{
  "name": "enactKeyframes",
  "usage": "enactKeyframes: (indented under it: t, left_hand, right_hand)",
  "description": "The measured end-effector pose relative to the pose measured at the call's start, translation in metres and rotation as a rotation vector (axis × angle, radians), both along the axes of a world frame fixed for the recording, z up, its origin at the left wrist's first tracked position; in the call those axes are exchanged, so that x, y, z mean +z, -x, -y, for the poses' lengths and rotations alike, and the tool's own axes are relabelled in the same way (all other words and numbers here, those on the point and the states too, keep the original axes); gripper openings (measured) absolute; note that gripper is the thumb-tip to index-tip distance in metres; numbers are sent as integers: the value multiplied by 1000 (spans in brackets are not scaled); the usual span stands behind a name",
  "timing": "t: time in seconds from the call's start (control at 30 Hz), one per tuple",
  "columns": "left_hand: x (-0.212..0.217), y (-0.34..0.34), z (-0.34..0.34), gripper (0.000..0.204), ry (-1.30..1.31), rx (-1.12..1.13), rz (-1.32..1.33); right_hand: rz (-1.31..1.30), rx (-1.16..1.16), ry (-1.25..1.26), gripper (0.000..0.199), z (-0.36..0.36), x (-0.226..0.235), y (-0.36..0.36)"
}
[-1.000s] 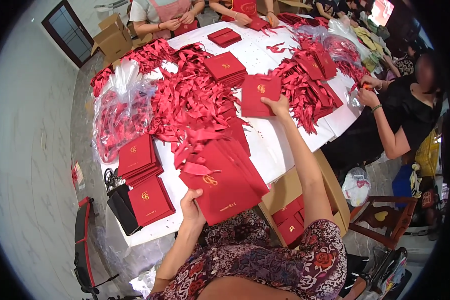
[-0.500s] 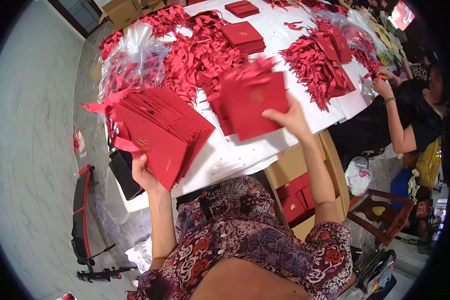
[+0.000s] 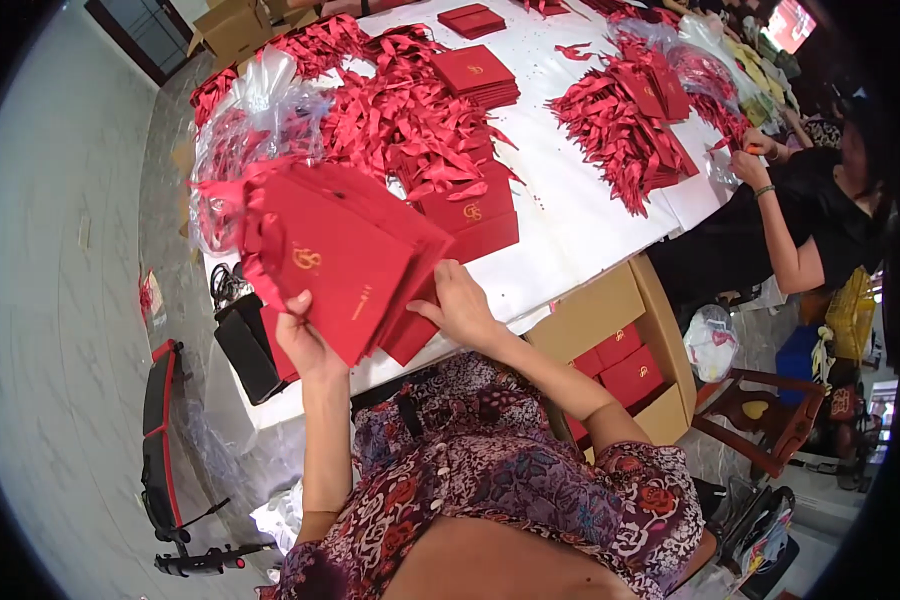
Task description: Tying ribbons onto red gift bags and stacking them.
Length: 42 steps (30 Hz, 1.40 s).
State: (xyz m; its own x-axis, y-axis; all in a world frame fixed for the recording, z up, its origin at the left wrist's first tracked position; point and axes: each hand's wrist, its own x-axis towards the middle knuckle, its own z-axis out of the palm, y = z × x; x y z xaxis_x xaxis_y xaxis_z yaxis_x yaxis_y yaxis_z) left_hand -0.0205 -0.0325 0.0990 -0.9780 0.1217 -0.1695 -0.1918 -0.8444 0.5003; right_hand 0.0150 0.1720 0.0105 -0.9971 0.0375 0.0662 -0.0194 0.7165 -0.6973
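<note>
The left hand [image 3: 305, 340] holds the lower left corner of the bundle [image 3: 345, 255] in a narrow grip, thumb on the front bag. The bundle is raised over the near left part of the tabletop [image 3: 540, 235], tilted, ribbons toward the left. The right hand [image 3: 463, 308] has a narrow grip on its lower right edge; its farther fingertips are hidden. To square it well, keep the left grip firm at the corner, level the edges with light right-hand pressure, and keep the ribbons outside so none is pinched or creased.

Counted left to right: one black pouch [image 3: 245, 350]; one bundle, its overlapping bags too many to tell; one plastic sack [image 3: 225, 200] on this side; one ribbon heap [image 3: 400, 120]; two neat far stacks, the larger [image 3: 475, 75] and the smaller [image 3: 470, 20]; one carton [image 3: 605, 300] with at least three bags [image 3: 630, 375] showing; one ribboned pile [image 3: 635, 130]; one chair [image 3: 755, 420].
</note>
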Motion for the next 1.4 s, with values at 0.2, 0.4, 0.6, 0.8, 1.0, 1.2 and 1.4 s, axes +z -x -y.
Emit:
enactKeyframes:
  t: [0.2,0.4,0.6,0.8,1.0,1.2,1.4]
  left_hand:
    - [-2,3,-58,50,75,-191,54]
    - [-19,5,-143,61,521,-312,-270]
    - [-21,13,-227,70,498,-405,-469]
    - [-43,17,-234,65,778,-368,-514]
    - [-62,-18,-152,44,780,-356,-534]
    - [-80,-26,-70,26,931,-127,-386]
    - [-52,-5,-32,25,1558,116,-644]
  right_hand:
    - [-156,104,1007,71,-40,39,-45]
    - [-149,-568,1531,66,-82,77,-61]
    - [-413,-702,1488,51,-139,55,-33]
    - [-616,-737,1406,48,-213,31,27]
    - [-697,-836,980,56,-274,-45,123]
    - [-596,-832,1168,58,-267,-75,178]
    - [-551,-877,1112,56,-296,-98,198]
